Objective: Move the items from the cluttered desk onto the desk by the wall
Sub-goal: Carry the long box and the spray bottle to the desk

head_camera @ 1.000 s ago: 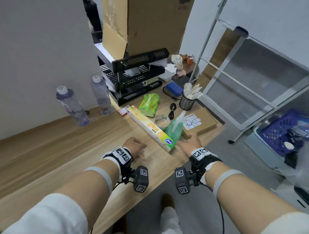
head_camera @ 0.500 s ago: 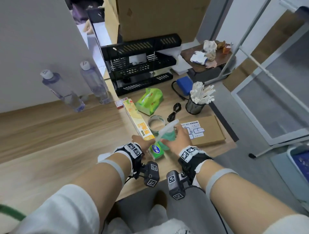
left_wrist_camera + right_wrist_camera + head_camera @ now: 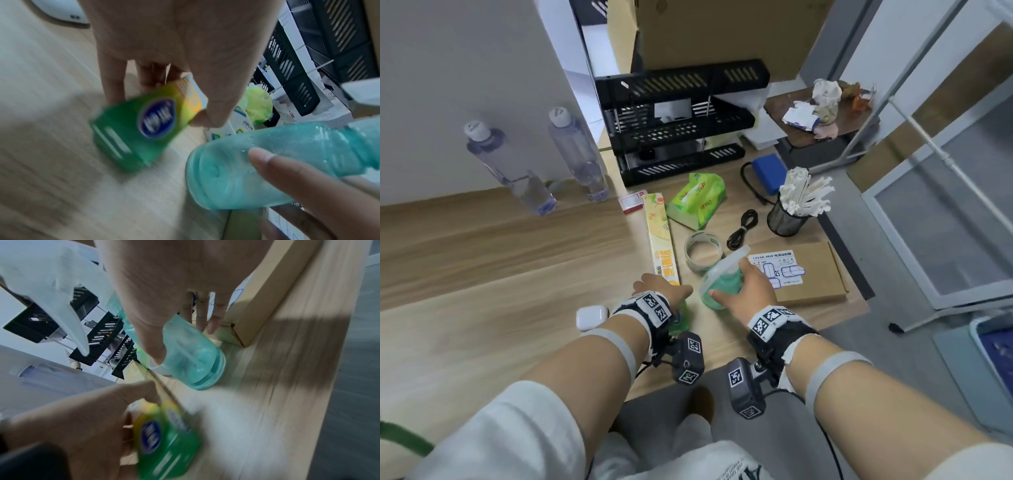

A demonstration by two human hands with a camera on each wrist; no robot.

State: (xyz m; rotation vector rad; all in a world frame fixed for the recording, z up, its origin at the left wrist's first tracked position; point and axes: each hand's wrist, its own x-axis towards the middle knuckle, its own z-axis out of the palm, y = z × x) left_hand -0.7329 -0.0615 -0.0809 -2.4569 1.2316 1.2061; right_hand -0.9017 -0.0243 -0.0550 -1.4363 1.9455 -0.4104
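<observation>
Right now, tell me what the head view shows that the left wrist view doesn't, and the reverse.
Only the head view shows the two water bottles, the cup of sticks, the black cable, the blue pack and the whole length of the long box.

Only the left wrist view shows the left hand pinching the box's green end between thumb and fingers, and droplets on the spray bottle.

Both show the right hand gripping the spray bottle, the tape roll, the tissue pack, the black rack and the white case.
</observation>
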